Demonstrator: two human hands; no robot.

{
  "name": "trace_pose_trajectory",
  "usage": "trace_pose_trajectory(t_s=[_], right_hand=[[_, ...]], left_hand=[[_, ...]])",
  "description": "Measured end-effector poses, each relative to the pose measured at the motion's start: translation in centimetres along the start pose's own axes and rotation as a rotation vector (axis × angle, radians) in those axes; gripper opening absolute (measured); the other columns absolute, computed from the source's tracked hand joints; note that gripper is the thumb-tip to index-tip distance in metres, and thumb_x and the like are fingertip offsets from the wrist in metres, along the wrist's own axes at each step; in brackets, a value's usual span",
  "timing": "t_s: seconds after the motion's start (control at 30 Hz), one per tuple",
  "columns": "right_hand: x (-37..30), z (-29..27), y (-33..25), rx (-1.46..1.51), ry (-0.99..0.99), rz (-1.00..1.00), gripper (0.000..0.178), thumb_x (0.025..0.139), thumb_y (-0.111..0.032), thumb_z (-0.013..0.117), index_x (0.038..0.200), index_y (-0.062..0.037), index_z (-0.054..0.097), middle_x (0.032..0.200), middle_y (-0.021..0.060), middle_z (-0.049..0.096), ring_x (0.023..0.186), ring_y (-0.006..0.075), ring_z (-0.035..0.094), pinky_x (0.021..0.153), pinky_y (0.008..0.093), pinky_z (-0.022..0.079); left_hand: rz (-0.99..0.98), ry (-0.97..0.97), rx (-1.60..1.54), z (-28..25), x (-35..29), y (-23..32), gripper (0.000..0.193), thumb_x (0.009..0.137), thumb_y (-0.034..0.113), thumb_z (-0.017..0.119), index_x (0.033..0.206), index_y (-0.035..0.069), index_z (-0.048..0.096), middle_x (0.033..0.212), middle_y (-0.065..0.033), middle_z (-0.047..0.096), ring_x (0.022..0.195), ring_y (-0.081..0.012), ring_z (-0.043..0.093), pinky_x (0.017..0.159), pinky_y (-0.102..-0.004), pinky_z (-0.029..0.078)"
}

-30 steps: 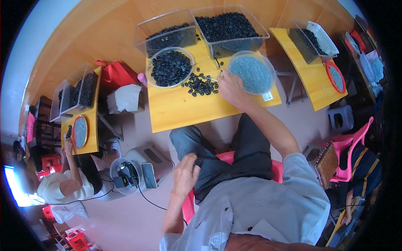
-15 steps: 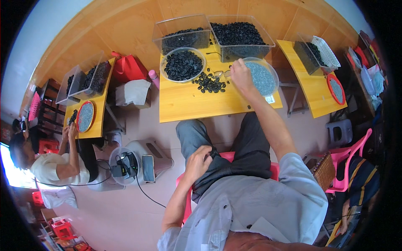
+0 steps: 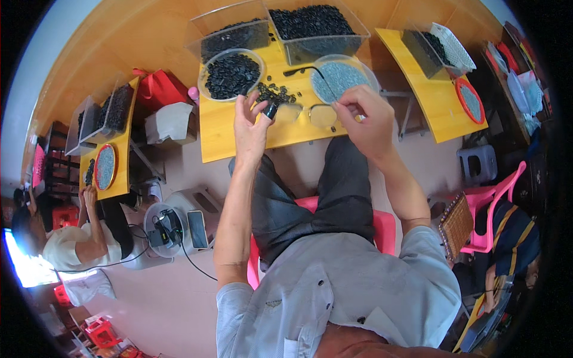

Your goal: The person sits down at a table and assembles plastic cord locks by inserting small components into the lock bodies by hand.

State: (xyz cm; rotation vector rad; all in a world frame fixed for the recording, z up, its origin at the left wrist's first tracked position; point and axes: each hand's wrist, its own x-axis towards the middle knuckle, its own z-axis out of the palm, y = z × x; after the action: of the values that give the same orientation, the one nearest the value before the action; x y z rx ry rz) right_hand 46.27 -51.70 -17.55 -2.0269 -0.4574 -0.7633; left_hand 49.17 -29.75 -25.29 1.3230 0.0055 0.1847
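Note:
A pair of thin-framed eyeglasses (image 3: 323,115) hangs in front of the yellow table's near side, lenses side by side. Pinched at the frame's right end, they are in my right hand (image 3: 365,119); one dark-tipped temple arm stretches up and left over the table. My left hand (image 3: 250,128) is raised beside the blurred left lens, its fingers apart. A black cover or band (image 3: 270,110) sits on one of its digits; whether that hand touches the frame is unclear. Behind it lies a loose pile of black, shiny, seed-like pieces (image 3: 277,94).
A round tub of black pieces (image 3: 209,89) and a tub of grey-blue granules (image 3: 374,77) stand on the table (image 3: 224,140). Clear bins (image 3: 325,51) of black pieces stand behind. At left a person (image 3: 77,244) sits at another table. A pink chair (image 3: 492,232) is at right.
My right hand has lifted the eyeglasses off the table and brought them closer. My left hand has risen from my lap to beside them. The view has shifted.

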Motion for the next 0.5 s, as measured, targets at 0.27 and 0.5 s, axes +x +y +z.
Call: trace_pose_trajectory(t_s=[0.27, 0.5], right_hand=[[-3.8, -4.2, -4.6, 0.338, -0.038, 0.315, 0.016, 0.074, 0.007, 0.069, 0.087, 0.0, 0.067, 0.076, 0.0081, 0.063, 0.062, 0.0134, 0.061, 0.055, 0.0221, 0.048], [-3.5, -7.6, -8.6, 0.077, -0.043, -0.229, 0.023, 0.07, 0.008, 0.069, 0.09, -0.0034, 0.07, 0.076, 0.0093, 0.064, 0.063, 0.0174, 0.062, 0.056, 0.0254, 0.049]], left_hand=[[0.028, -0.096, 0.069, -0.5, -7.9, 6.3, 0.016, 0.088, -0.006, 0.055, 0.104, -0.007, 0.059, 0.088, -0.0137, 0.066, 0.067, -0.0163, 0.064, 0.058, -0.0238, 0.052], [0.572, -0.012, 0.406, -0.7, -13.8, 13.7, 0.01, 0.084, 0.0, 0.062, 0.09, -0.004, 0.056, 0.084, -0.0162, 0.057, 0.064, -0.0196, 0.058, 0.052, -0.0252, 0.052]])
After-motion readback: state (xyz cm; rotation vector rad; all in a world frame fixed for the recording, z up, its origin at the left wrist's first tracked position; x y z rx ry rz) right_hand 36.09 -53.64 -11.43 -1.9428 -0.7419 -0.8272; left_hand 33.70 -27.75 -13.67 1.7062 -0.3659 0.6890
